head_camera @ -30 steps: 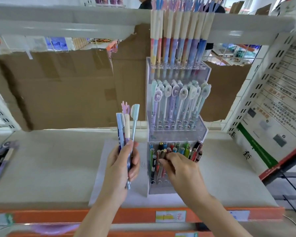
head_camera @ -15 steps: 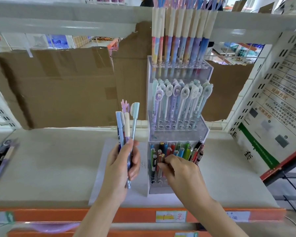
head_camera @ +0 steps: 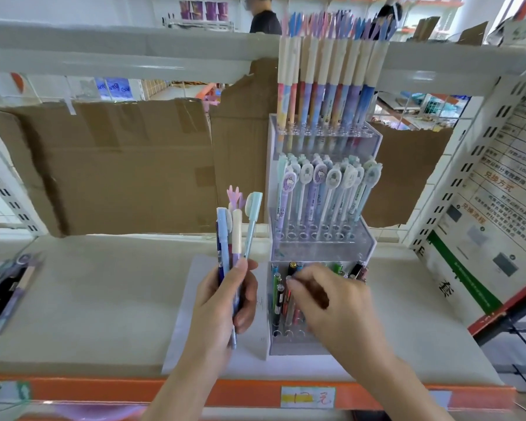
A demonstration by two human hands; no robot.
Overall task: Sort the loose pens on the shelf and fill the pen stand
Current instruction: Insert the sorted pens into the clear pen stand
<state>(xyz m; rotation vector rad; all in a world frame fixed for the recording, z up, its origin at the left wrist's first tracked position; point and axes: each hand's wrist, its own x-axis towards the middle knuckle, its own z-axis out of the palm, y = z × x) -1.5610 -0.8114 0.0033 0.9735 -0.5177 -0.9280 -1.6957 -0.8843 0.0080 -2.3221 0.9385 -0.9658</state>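
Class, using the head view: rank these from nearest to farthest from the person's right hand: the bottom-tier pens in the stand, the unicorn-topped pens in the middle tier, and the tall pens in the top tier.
1. Bottom-tier pens: right under the right hand, at its fingers.
2. Unicorn-topped pens: middle tier, above the hand.
3. Tall pens: top tier, farthest up and back.

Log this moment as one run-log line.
left hand: holds pens upright | right hand: fingers among pens in stand's bottom tier | phase: filling stand
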